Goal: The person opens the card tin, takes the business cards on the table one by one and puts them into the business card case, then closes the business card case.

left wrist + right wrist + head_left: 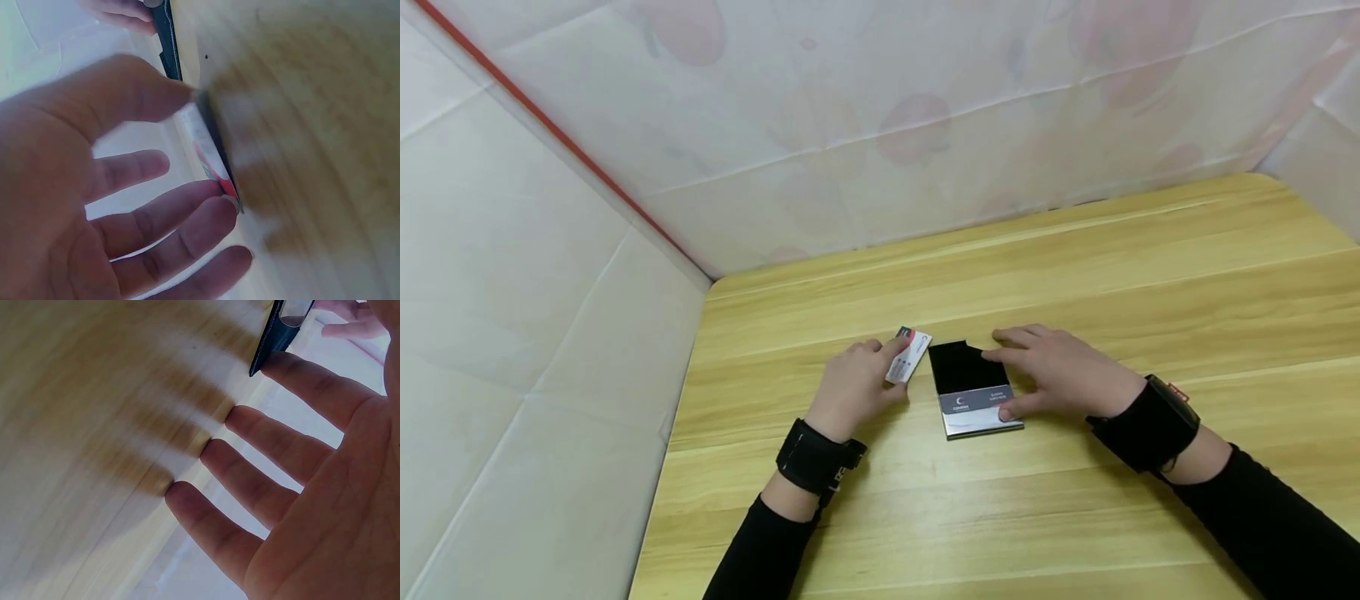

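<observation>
My left hand (856, 387) pinches a small white card (908, 358), printed in red and black, between thumb and fingers. The left wrist view shows the card (211, 140) nearly edge-on, just over the tabletop; whether it is one card or a stack I cannot tell. Right beside it, a card case (973, 367) lies flat, with a black upper part, a grey printed band and a silver lower part. My right hand (1060, 371) rests at its right side, thumb on the silver part and index finger by the upper corner. The other fingers (244, 481) extend straight, tips on the wood.
The wooden table (1075, 517) spreads around both hands. A pale cloth wall (820, 125) with faded pink prints stands along the back edge, and another white cloth wall (550, 333) runs down the left side.
</observation>
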The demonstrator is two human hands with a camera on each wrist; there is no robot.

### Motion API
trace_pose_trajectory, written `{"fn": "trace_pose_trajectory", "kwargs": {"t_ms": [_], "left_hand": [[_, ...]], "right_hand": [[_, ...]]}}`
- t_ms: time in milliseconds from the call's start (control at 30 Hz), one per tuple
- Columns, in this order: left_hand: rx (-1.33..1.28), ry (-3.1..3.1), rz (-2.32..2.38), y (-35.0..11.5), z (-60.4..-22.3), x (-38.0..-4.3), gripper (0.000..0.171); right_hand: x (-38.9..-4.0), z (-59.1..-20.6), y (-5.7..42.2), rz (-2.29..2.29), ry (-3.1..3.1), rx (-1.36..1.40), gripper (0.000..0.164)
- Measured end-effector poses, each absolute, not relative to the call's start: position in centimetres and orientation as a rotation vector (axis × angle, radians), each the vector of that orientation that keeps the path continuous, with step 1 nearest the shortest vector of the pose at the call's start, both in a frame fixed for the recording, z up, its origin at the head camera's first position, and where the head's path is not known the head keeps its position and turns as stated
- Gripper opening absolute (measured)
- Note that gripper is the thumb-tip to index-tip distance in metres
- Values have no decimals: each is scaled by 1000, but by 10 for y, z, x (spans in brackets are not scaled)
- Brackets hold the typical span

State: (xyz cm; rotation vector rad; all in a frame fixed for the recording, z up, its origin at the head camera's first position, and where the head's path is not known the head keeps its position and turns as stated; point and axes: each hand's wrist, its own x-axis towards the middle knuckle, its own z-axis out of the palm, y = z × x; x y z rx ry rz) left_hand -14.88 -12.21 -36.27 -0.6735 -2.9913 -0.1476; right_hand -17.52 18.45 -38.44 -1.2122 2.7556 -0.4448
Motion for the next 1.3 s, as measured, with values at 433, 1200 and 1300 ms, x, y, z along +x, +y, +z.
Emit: {"fn": "trace_pose_trajectory", "kwargs": {"t_ms": [433,1200,1300], "left_hand": [[-694,-2880,-124,-129,-362,-153,61],[-1218,-2755,-548,-99,-358,-142,38],[-1236,-2783,-522,-96,-361,-139,38]], "right_hand": [[-174,-384,185,-441,2749,-1196,85],[-173,-380,184,-466,2757,-1196,85],[-173,-380,183,-470,2755,-1201,85]]}}
